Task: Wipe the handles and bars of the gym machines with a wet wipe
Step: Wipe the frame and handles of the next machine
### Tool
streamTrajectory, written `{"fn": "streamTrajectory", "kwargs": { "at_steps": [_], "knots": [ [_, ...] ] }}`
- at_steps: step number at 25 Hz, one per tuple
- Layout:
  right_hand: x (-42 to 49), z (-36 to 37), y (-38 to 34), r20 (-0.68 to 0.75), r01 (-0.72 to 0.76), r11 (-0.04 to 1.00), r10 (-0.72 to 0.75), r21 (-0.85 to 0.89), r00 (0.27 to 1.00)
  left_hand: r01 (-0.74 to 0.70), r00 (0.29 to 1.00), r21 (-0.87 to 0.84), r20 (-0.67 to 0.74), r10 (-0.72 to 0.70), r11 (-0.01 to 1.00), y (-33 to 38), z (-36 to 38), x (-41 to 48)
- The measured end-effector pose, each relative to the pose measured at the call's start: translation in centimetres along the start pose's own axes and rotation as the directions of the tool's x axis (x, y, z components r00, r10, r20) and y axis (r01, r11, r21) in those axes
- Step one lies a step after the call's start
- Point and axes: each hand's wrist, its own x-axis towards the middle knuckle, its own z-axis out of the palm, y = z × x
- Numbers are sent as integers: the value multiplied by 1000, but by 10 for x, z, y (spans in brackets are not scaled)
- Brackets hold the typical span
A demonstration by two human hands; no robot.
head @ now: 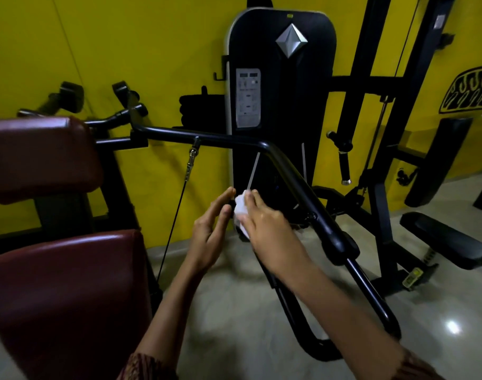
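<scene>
A: Biggest first?
B: Yellow wall [124, 50] across the far side. In front of it, at centre, a tall black weight-stack cover [283, 105]. Near left, two maroon pads [56, 297], one above the other.
A: Then the target?
B: Black bent bar [228, 139]. Runs left to right from behind the upper pad, bends at centre, then slopes down toward near right through a thick collar [344, 245]. Thin cable [177, 209] hanging from the far stretch.
A: Hands?
B: Both just left of the sloping stretch, not touching it. Right hand [264, 223] nearer the bar, fingers curled over the wet wipe [241, 211], gripping it. Left hand [209, 231] with fingers straight and relaxed, tips at the wipe's left edge; cannot tell whether touching.
A: So the coming move?
B: Probably a short reach to the right with the right hand, then wrapping the wipe round the tube and sliding along its long axis, down toward near right.
A: Containers?
B: No tub or packet of wipes in view. Only the one wipe, bunched between the two hands.
</scene>
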Motion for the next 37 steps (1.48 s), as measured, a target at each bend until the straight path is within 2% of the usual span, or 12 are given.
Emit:
{"fn": "streamTrajectory", "kwargs": {
  "at_steps": [1,3,8,10,12,15,19,22,25,32,34,37],
  "knots": [
    [-18,6,1,-64,129,983,-138,-129,988,4,1000,-27,27,-3,1000,-1,0,1],
    [-56,15,7,-131,251,958,-269,-134,954,11,998,-24,69,-10,1000,-4,2,2],
    [-50,14,11,-100,290,909,-332,-299,938,55,995,-60,92,-49,997,-5,-1,4],
    [-15,14,1,-70,228,906,-269,-356,961,88,994,-106,69,-81,991,-4,1,3],
    [-4,12,-6,-32,170,930,-190,-327,981,131,991,-132,45,-126,983,-3,1,2],
    [-41,13,-1,-67,218,943,-242,-253,968,130,990,-112,68,-123,985,-4,-2,1],
    [-76,11,11,-113,247,969,-246,-4,963,-19,997,58,71,15,998,-4,-4,0],
    [-34,4,2,-119,137,968,-113,210,986,-115,992,105,66,109,988,-4,-4,0],
    [3,-9,-4,-32,-57,895,80,442,996,-137,990,79,29,135,987,-5,-7,0],
    [-59,3,0,-159,-48,941,107,334,982,-73,996,44,60,70,996,-5,-8,-2],
    [-46,1,-2,-87,-43,951,73,305,994,-57,997,26,49,55,998,-4,-7,-1],
    [-2,-6,-8,22,-148,936,149,320,989,-37,999,4,28,37,999,-3,-5,-2]
  ]
}}
